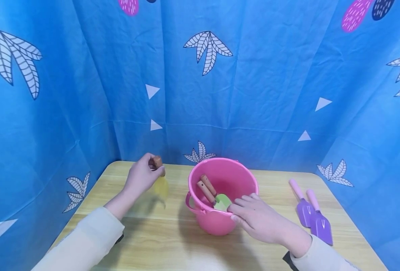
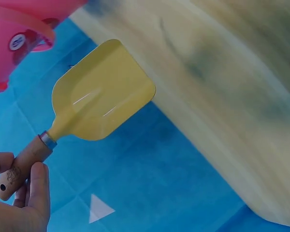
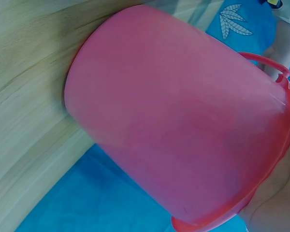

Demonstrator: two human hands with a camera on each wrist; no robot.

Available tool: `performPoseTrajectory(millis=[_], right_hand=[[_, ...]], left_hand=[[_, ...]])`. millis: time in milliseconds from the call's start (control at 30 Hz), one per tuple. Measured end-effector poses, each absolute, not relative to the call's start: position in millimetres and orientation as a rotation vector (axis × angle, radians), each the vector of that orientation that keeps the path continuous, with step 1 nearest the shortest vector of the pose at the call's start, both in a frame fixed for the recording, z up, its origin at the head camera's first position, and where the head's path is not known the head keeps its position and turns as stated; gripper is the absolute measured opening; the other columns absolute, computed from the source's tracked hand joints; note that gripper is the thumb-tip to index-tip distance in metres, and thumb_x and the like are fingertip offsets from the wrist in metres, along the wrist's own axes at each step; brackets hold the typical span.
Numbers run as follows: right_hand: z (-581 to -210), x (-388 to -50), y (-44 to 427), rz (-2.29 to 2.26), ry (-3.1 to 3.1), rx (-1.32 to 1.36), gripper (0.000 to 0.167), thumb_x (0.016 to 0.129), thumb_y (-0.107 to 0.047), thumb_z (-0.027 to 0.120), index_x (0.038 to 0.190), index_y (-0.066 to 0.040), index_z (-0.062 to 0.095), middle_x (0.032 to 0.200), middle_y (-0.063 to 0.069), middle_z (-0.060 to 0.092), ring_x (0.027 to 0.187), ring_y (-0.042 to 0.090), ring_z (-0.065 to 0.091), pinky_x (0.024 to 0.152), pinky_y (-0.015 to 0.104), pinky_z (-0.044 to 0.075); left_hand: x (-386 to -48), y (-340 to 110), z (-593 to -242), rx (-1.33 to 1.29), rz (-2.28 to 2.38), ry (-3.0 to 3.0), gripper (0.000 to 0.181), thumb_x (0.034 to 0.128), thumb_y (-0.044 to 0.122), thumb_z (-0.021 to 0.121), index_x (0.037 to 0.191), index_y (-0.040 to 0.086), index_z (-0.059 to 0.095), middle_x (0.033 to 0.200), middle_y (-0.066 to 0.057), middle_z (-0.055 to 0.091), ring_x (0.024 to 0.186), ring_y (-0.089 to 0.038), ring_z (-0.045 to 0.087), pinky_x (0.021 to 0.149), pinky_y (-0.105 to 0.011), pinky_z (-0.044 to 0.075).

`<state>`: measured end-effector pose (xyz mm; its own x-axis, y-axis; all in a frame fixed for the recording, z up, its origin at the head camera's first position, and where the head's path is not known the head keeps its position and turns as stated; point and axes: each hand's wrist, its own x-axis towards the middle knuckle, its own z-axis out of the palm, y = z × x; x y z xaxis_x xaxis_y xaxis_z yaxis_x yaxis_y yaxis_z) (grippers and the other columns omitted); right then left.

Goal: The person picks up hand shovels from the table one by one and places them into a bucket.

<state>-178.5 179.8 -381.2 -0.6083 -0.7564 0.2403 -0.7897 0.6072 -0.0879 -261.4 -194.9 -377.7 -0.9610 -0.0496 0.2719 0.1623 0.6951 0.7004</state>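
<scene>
My left hand (image 1: pixel 142 175) pinches the wooden handle (image 1: pixel 158 165) of a yellow shovel (image 1: pixel 161 187), left of the pink bucket (image 1: pixel 217 222); the blade hangs down above the table. In the left wrist view the yellow blade (image 2: pixel 104 92) shows whole, with the left hand (image 2: pixel 24 203) round the handle's end. The right hand (image 1: pixel 262 220) grips the near right rim of the bucket, thumb outside, fingers over the edge. Two wooden handles (image 1: pixel 206 192) and a green blade (image 1: pixel 222 202) lie inside the bucket. In the right wrist view the bucket wall (image 3: pixel 174 116) stands beside the right hand (image 3: pixel 275 193).
Two purple shovels (image 1: pixel 321 227) with pink handles lie on the table (image 1: pixel 146 241) at the right, their blades touching or overlapping. A blue patterned curtain (image 1: pixel 271 75) hangs behind the table and at both sides. The bucket's handle (image 1: pixel 191 205) hangs at its left.
</scene>
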Motion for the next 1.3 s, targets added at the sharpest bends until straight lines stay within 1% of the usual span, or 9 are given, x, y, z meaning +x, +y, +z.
performPoseTrajectory(millis=[300,600,767,1067,1300], right_hand=[[-381,-178,180,0.289,-2.647,1.288,0.016,0.105,-0.036,0.048,0.109,-0.032,0.063,0.096,-0.021,0.054,0.095,0.004,0.048,0.088,0.036,0.039],[-383,-179,181,0.291,-2.653,1.29,0.016,0.106,-0.036,0.048,0.109,-0.032,0.063,0.097,-0.021,0.055,0.096,0.004,0.049,0.089,0.037,0.04],[-384,-180,181,0.295,-2.657,1.289,0.016,0.106,-0.036,0.048,0.109,-0.032,0.063,0.097,-0.021,0.054,0.096,0.004,0.049,0.089,0.036,0.04],[-385,-180,180,0.294,-2.656,1.288,0.014,0.105,-0.035,0.05,0.108,-0.031,0.063,0.096,-0.021,0.054,0.095,0.004,0.048,0.087,0.036,0.04],[-385,-180,180,0.297,-2.632,1.296,0.012,0.104,-0.032,0.053,0.108,-0.03,0.064,0.095,-0.02,0.054,0.095,0.005,0.048,0.087,0.036,0.039]], left_hand=[[-252,-180,-351,-0.121,-1.193,-2.567,0.026,0.0922,0.026,0.072,0.107,0.011,0.057,0.102,-0.007,0.066,0.099,-0.026,0.065,0.084,-0.043,0.055],[-242,-169,-325,-0.207,-1.219,-2.478,0.031,0.0917,0.026,0.073,0.113,0.011,0.057,0.105,-0.005,0.066,0.097,-0.023,0.066,0.085,-0.042,0.057],[-238,-162,-310,-0.237,-1.242,-2.424,0.032,0.0914,0.025,0.074,0.114,0.01,0.058,0.105,-0.005,0.066,0.097,-0.021,0.066,0.085,-0.04,0.057],[-231,-154,-289,-0.313,-1.263,-2.329,0.032,0.0911,0.024,0.075,0.114,0.008,0.059,0.103,-0.004,0.066,0.096,-0.02,0.066,0.084,-0.039,0.058],[-225,-147,-274,-0.369,-1.315,-2.245,0.028,0.0914,0.025,0.074,0.111,0.012,0.06,0.103,0.001,0.067,0.098,-0.013,0.064,0.086,-0.034,0.057]])
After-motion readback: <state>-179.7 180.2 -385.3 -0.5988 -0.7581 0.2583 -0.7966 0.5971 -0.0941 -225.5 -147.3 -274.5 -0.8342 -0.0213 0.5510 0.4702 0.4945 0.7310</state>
